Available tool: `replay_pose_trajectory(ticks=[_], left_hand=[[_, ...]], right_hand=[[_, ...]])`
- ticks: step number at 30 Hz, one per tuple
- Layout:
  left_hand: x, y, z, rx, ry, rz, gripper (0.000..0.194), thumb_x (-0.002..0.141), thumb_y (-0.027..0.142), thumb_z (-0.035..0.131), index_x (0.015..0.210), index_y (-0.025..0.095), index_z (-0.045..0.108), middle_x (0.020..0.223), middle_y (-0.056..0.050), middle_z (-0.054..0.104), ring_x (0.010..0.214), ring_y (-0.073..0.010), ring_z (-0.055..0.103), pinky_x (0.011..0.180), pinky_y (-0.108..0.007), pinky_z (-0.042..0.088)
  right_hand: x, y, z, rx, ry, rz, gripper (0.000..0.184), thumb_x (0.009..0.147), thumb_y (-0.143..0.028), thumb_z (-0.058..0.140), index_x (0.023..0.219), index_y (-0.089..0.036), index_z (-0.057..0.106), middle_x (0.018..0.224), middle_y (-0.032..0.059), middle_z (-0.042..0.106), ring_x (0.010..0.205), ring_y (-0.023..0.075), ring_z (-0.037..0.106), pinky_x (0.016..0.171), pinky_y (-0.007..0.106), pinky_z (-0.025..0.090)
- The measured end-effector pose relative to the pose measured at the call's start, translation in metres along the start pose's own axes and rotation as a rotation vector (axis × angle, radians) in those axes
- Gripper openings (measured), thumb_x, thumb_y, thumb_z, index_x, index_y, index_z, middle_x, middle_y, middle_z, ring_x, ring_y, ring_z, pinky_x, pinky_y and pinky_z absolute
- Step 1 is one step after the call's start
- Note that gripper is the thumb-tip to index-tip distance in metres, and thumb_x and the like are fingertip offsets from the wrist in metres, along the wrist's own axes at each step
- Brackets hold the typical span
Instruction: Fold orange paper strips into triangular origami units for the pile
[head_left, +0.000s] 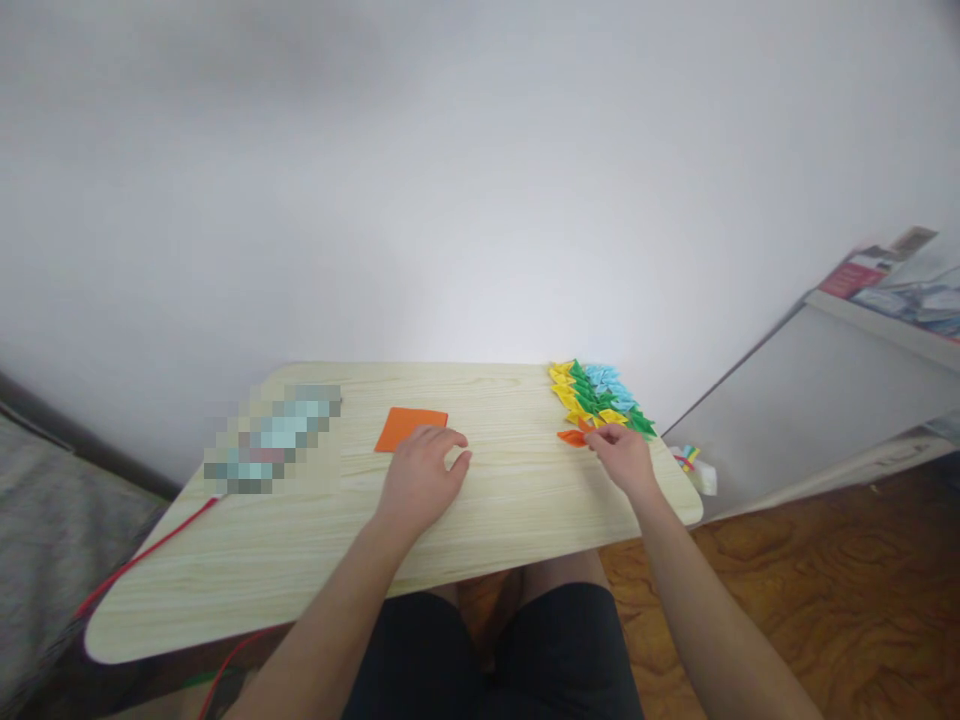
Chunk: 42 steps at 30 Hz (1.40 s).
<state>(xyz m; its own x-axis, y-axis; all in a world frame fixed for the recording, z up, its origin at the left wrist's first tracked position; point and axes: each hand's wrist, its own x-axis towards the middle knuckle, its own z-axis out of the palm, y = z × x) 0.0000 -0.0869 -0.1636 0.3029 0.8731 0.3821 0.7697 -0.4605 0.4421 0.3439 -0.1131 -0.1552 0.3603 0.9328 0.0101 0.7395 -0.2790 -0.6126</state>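
Between the thumb and fingers of my right hand (621, 458) is an orange folded paper piece (573, 437), held low over the tabletop by the front of a group of folded paper pieces. That group stands in slanting rows of yellow (564, 393), green (592, 394) and light blue (609, 382). My left hand (427, 470) has its fingers bent and the thumb apart, with nothing visible in it. It partly covers the near right corner of a stack of square orange paper (405, 427); whether it touches the paper I cannot tell.
The pale wood-grain table (495, 500) stands against a white wall. A blurred-out light blue object (289, 435) lies at the left, with a red cord (150, 553) running off the edge. On the right are a white cabinet (847, 390) and a white bag (703, 477) beside the table.
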Motion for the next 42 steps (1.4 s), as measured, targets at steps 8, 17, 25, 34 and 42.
replay_pose_trajectory(ticks=[8,17,25,34,42], left_hand=[[-0.008,-0.059,-0.005,0.190,0.016,-0.218,0.050,0.089,0.043,0.063,0.131,0.016,0.069,0.147,-0.019,0.062,0.138,-0.0416,0.052,0.115,-0.060,0.037],[-0.012,-0.055,-0.006,0.243,-0.038,-0.231,0.041,0.095,0.048,0.056,0.124,0.026,0.074,0.141,-0.009,0.068,0.131,-0.0349,0.056,0.111,-0.053,0.039],[-0.011,-0.052,-0.006,0.253,-0.034,-0.184,0.035,0.096,0.046,0.056,0.120,0.030,0.076,0.135,-0.006,0.072,0.127,-0.0338,0.058,0.105,-0.049,0.041],[-0.009,-0.051,-0.008,0.245,-0.046,-0.119,0.030,0.099,0.045,0.056,0.113,0.030,0.077,0.131,-0.004,0.074,0.124,-0.0308,0.060,0.104,-0.046,0.042],[-0.008,-0.043,-0.008,0.246,-0.055,-0.103,0.034,0.104,0.040,0.046,0.109,0.028,0.078,0.126,-0.005,0.077,0.123,-0.0294,0.062,0.104,-0.045,0.042]], right_hand=[[0.027,0.024,-0.018,-0.114,0.117,0.125,0.033,0.101,-0.039,0.067,0.125,-0.016,0.067,0.126,0.0085,0.068,0.106,0.0258,0.070,0.089,0.044,0.061],[0.065,-0.004,0.010,-0.171,0.022,0.069,0.034,0.101,-0.037,0.067,0.129,-0.017,0.065,0.130,0.0099,0.067,0.109,0.0256,0.069,0.091,0.045,0.061],[0.103,-0.021,0.017,-0.235,-0.074,0.067,0.034,0.102,-0.036,0.066,0.130,-0.018,0.064,0.132,0.0105,0.066,0.110,0.0254,0.069,0.093,0.046,0.060],[0.105,-0.015,0.012,-0.264,-0.140,0.091,0.034,0.101,-0.036,0.066,0.130,-0.018,0.065,0.132,0.0100,0.066,0.111,0.0259,0.069,0.093,0.045,0.060],[0.089,-0.036,0.009,-0.207,-0.006,-0.016,0.033,0.102,-0.036,0.065,0.130,-0.019,0.065,0.133,0.0105,0.066,0.112,0.0256,0.068,0.094,0.046,0.059]])
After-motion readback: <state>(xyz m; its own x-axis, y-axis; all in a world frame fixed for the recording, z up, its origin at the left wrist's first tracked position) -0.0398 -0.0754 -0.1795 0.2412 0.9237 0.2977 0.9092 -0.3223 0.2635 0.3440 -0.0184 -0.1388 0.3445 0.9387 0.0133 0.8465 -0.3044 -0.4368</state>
